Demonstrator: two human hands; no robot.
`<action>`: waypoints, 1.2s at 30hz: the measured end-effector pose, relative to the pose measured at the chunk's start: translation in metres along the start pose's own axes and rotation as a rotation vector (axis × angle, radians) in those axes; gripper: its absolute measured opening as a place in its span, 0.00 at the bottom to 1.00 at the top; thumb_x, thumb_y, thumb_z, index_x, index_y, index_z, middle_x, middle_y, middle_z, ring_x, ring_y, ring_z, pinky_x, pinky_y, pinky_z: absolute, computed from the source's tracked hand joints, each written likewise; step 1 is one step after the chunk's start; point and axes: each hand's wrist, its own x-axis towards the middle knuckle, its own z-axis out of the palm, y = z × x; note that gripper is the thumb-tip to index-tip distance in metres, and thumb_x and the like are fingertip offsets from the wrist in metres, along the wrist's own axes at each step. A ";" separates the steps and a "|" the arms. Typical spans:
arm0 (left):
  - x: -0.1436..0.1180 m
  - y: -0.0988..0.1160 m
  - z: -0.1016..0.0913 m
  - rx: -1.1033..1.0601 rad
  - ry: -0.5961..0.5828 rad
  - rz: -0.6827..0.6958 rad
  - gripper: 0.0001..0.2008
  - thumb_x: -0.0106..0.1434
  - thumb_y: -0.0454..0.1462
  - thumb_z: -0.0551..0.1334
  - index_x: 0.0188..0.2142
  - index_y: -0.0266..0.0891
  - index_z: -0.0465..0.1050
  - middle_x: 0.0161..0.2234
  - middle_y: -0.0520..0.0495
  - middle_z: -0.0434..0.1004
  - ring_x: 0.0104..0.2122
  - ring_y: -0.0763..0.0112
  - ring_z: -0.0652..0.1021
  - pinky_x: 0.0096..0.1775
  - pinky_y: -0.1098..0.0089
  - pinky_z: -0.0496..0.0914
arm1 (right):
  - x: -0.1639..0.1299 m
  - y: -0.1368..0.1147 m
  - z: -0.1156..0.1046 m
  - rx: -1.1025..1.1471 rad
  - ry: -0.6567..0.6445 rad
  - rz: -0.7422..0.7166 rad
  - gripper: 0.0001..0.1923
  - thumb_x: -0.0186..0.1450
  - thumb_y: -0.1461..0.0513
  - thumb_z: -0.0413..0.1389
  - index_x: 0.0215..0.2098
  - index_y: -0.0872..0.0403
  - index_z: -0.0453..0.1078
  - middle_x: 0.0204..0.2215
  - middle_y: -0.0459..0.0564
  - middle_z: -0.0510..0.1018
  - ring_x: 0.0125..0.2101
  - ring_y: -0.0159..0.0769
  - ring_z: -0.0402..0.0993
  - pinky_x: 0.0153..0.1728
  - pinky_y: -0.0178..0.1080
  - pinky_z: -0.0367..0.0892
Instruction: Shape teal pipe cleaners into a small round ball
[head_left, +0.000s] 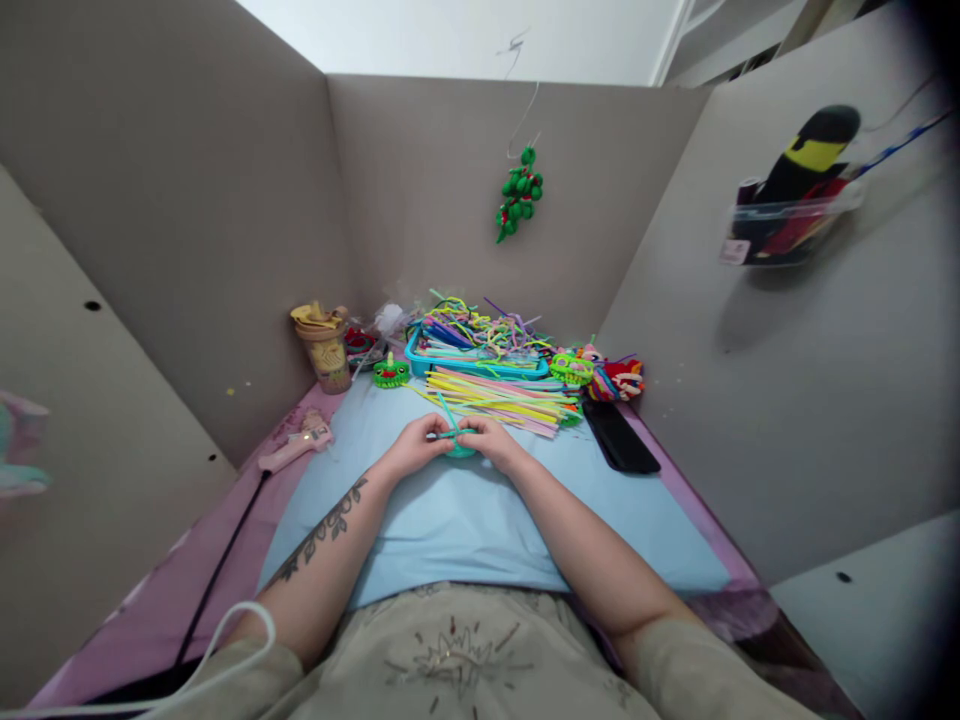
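Over the light blue cloth (pixel 465 540), both hands meet around a small teal pipe-cleaner piece (pixel 460 449). My left hand (pixel 417 442) pinches its left side, and my right hand (pixel 489 440) closes on its right side. One straight teal stem sticks up between the fingers, leaning left. The lower part of the piece looks curved, partly hidden by the fingertips. Just beyond the hands lies a row of loose pipe cleaners (pixel 502 397), mostly yellow and pink.
Behind stands a blue tray (pixel 411 352) heaped with mixed pipe cleaners. A pink glue gun (pixel 296 450) and a cup (pixel 324 350) are at left, near a green fuzzy figure (pixel 391 372). A black phone (pixel 621 440) lies right. Grey panels (pixel 480 240) enclose the table.
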 end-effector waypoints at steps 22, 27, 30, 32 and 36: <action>0.008 0.004 0.023 -0.204 0.206 -0.118 0.17 0.50 0.47 0.65 0.29 0.34 0.73 0.27 0.48 0.74 0.28 0.71 0.72 0.31 0.72 0.65 | -0.001 -0.002 0.001 -0.163 0.015 0.032 0.05 0.51 0.63 0.54 0.24 0.56 0.70 0.17 0.41 0.67 0.20 0.26 0.58 0.23 0.30 0.54; 0.004 0.005 0.026 -0.187 0.322 -0.080 0.13 0.49 0.45 0.65 0.27 0.36 0.72 0.28 0.49 0.74 0.30 0.70 0.72 0.32 0.72 0.66 | -0.002 -0.007 0.003 -0.215 0.034 -0.027 0.06 0.51 0.62 0.55 0.26 0.56 0.71 0.21 0.42 0.70 0.23 0.28 0.62 0.26 0.31 0.57; 0.000 0.006 0.024 -0.239 0.351 -0.088 0.12 0.50 0.44 0.64 0.26 0.36 0.70 0.25 0.51 0.72 0.28 0.72 0.71 0.31 0.73 0.65 | -0.004 -0.010 0.005 -0.182 0.013 -0.053 0.07 0.52 0.60 0.56 0.26 0.57 0.70 0.21 0.43 0.70 0.24 0.28 0.63 0.27 0.32 0.58; -0.002 0.007 0.023 -0.288 0.366 -0.114 0.12 0.51 0.43 0.64 0.26 0.36 0.69 0.23 0.52 0.71 0.26 0.73 0.70 0.30 0.73 0.64 | -0.004 -0.011 0.005 -0.150 0.019 -0.057 0.08 0.52 0.59 0.57 0.26 0.57 0.69 0.21 0.43 0.70 0.23 0.28 0.62 0.27 0.31 0.58; -0.005 0.005 0.023 -0.277 0.425 -0.149 0.13 0.49 0.44 0.65 0.24 0.36 0.68 0.22 0.54 0.69 0.25 0.74 0.69 0.29 0.73 0.63 | -0.005 -0.008 0.004 -0.074 0.021 -0.051 0.12 0.51 0.57 0.59 0.30 0.57 0.70 0.23 0.43 0.71 0.23 0.28 0.64 0.27 0.32 0.59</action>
